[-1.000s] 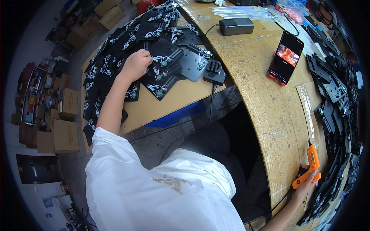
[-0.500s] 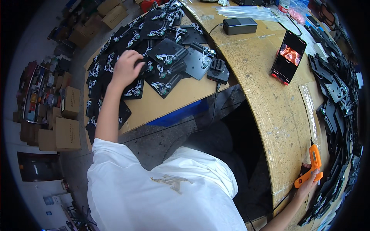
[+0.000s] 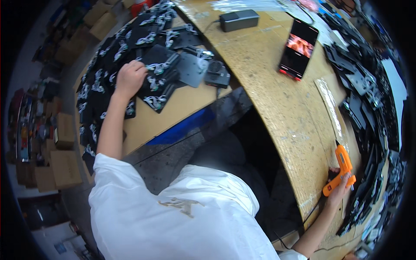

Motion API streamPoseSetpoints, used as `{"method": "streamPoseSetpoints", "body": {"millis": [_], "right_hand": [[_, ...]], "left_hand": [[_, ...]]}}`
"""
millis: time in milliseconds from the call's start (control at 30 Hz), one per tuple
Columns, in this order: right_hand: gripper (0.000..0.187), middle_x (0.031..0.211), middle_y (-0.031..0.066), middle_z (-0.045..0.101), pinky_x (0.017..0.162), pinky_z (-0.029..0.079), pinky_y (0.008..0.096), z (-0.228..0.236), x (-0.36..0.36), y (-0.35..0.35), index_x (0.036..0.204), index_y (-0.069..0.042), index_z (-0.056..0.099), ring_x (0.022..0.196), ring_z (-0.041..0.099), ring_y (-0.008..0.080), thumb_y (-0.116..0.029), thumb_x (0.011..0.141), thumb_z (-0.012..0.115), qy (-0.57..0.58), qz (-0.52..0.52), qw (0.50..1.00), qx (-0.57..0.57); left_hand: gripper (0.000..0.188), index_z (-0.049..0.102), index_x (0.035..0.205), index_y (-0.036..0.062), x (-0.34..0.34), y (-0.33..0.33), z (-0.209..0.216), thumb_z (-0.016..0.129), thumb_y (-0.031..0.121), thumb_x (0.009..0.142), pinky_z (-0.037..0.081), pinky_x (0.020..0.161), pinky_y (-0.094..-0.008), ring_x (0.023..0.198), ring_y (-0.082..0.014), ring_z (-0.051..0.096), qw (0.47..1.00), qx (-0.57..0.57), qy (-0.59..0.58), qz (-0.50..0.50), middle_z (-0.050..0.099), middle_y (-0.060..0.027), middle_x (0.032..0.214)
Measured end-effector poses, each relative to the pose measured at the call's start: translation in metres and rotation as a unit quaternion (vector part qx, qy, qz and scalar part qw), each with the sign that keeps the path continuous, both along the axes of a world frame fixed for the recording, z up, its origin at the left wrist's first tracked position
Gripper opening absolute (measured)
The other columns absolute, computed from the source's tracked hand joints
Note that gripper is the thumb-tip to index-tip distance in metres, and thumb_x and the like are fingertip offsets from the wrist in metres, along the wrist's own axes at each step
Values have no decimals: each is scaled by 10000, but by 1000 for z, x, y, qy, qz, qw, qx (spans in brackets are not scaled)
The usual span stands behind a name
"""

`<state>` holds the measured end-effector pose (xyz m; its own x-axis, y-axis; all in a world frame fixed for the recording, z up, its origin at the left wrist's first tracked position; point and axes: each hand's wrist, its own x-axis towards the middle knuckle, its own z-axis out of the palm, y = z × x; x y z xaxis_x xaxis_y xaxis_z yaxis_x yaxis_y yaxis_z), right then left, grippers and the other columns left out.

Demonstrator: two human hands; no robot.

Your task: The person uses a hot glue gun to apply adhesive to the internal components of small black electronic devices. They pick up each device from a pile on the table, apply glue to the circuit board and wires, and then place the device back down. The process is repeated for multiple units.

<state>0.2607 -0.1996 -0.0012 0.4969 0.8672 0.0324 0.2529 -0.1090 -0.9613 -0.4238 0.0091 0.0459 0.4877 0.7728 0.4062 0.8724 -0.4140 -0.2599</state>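
At the pile of flat black panels with white wires [image 3: 158,56], my left hand [image 3: 131,79] is closed, its curled fingers at the edge of a black panel; the fingertips are partly hidden. Coiled white wires and small round parts lie on many of the panels. On the right, my right hand [image 3: 340,186] is wrapped round the handle of an orange hot glue gun [image 3: 343,161]. Its dark nozzle points away from me, beside a shiny strip of clear tape [image 3: 330,108] on the worktable.
A phone [image 3: 299,50] leans on a red stand on the worktable [image 3: 268,86]. Behind it sits a black power adapter [image 3: 239,20]. A small black device with a grille [image 3: 217,73] stands beside the left pile. More black panels [image 3: 359,86] line the right side. Cardboard boxes [image 3: 65,169] stand at far left.
My left hand has gone from spread thumb and fingers to closed at the panels. The whole view has shifted, so things sit further left. My right hand keeps hold of the glue gun.
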Motion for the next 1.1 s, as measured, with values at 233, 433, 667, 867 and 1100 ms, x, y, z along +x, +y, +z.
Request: {"method": "streamPoseSetpoints", "body": {"millis": [233,433,667,867,1100], "right_hand": [[377,936,95,639,602,473,234,6,-8,5,1111,-22,540,890,642,189,-368,1021,420,31,25,999,18],[374,928,102,635,601,476,236,4,-7,3,1072,-13,552,890,646,202,-358,1025,417,38,22,999,27],[370,924,104,636,604,482,239,8,-13,5,1070,-10,553,900,651,207,-350,1026,417,45,8,999,23],[375,926,103,637,605,484,232,7,-11,5,1079,-10,550,901,651,206,-354,1027,411,37,11,999,19],[363,957,96,636,618,486,235,4,-6,3,1124,-24,540,910,643,185,-346,1030,401,35,13,999,18]], "left_hand": [[100,635,816,30,-3,1,-4,679,33,726,465,707,-348,846,-232,606,999,10,40,-21,618,-59,865],[115,629,872,9,-11,4,-11,652,36,763,483,757,-355,880,-255,615,998,15,50,-25,629,-93,911],[155,621,919,-9,-18,6,-11,649,22,770,492,806,-366,912,-286,615,997,18,59,-36,632,-122,954],[138,619,925,-21,-21,5,-8,635,13,793,502,817,-388,916,-318,623,999,-29,10,-14,639,-146,966],[108,607,903,-38,-12,0,13,628,11,809,512,736,-411,811,-345,640,989,-116,-86,14,642,-171,869]]}}
